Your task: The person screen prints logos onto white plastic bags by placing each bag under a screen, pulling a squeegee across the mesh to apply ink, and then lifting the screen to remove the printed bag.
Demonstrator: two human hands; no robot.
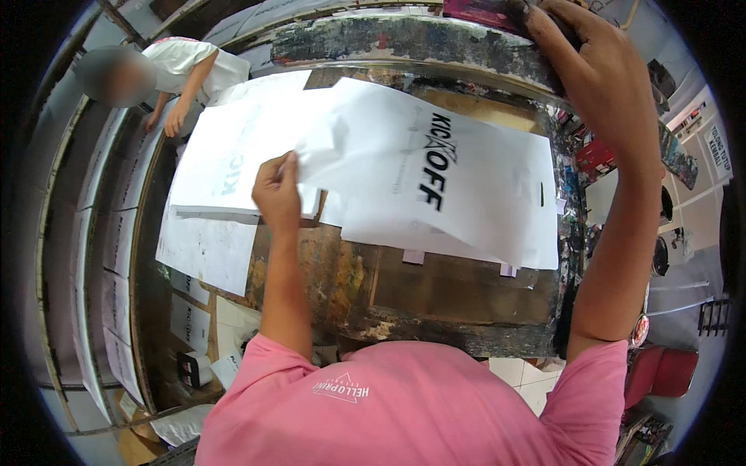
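My left hand (278, 190) pinches the left edge of a thin white bag (497, 179), probably plastic, with bold black lettering and a slot near its right end. The bag lies partly lifted and creased over the worktable (311, 264). To the left, a stack of white printed sheets or bags (221, 167) rests under and beside my left hand. Up at the top right, my right hand (594, 62) has its fingers curled over the edge of a raised, ink-stained frame (412, 43). Part of its grip is hidden at the picture's rim.
A person in a white shirt (186, 66) leans in at the far left, hands near the long racks (116, 233) holding printed white pieces. A small black-and-white container (193, 369) stands low at the left. A red chair (660, 373) is at the right.
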